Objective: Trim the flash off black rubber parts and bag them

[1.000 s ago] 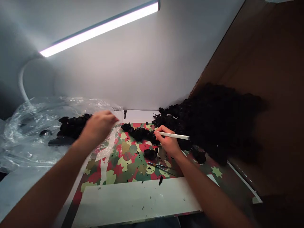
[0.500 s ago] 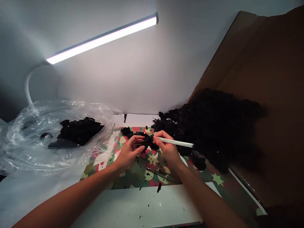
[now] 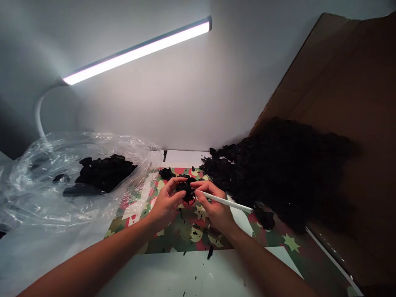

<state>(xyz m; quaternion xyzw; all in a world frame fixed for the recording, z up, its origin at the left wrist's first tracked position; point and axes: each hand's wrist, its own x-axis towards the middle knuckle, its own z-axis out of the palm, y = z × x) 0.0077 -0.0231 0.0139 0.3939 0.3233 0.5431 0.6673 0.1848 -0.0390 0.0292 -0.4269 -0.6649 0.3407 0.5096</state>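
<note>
Right under the lamp [image 3: 137,53], a frilly black piece [image 3: 186,196] is up between both hands, just over the patterned paper [image 3: 168,231]. Left hand [image 3: 168,202] has it between thumb and fingers, probably to keep it steady. Right hand [image 3: 216,208] grips a white stick [image 3: 230,202] pen-style, I'd guess for finer control, with its fingertips up by the piece. Can't honestly tell if the stick's tip touches it, black on black. Cardboard [image 3: 346,90] behind the dark heap [image 3: 284,173] looks like a backstop.
</note>
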